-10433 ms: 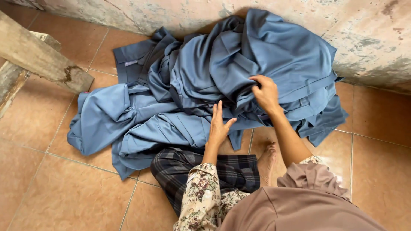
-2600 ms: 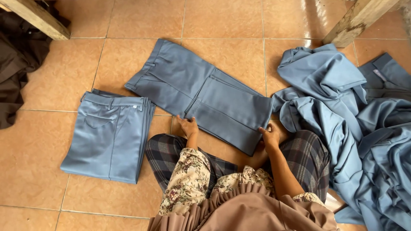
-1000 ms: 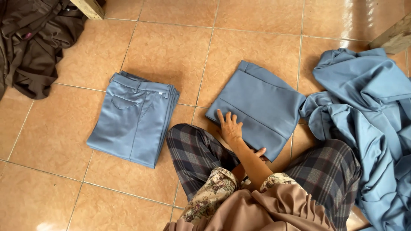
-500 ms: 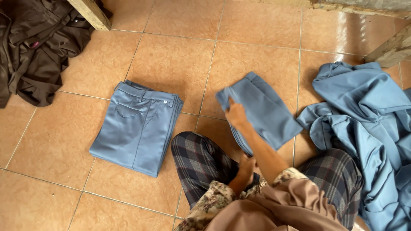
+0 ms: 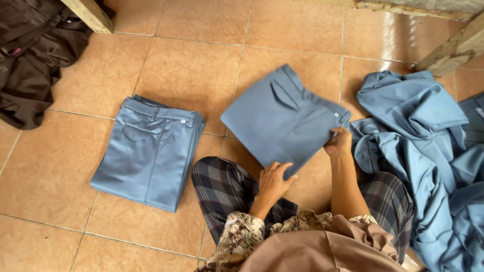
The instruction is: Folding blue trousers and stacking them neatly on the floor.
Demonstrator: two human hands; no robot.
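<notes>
A folded pair of blue trousers [image 5: 282, 118] lies on the tiled floor in front of my knees, back pocket up. My left hand [image 5: 275, 180] grips its near corner. My right hand [image 5: 339, 143] pinches its right edge near the waistband. To the left sits a neat stack of folded blue trousers [image 5: 148, 151], untouched. I sit cross-legged in plaid trousers [image 5: 227, 191].
A heap of unfolded blue trousers [image 5: 428, 151] spreads over the floor at the right. Dark brown garments [image 5: 35, 55] lie in the top left corner. Wooden posts stand at the top left [image 5: 91, 14] and top right [image 5: 454, 48]. Orange floor tiles [image 5: 191, 70] show between them.
The trousers went from laid out long to folded into a square. Both hands now hold the folded piece; half a second ago one hand was turning it over.
</notes>
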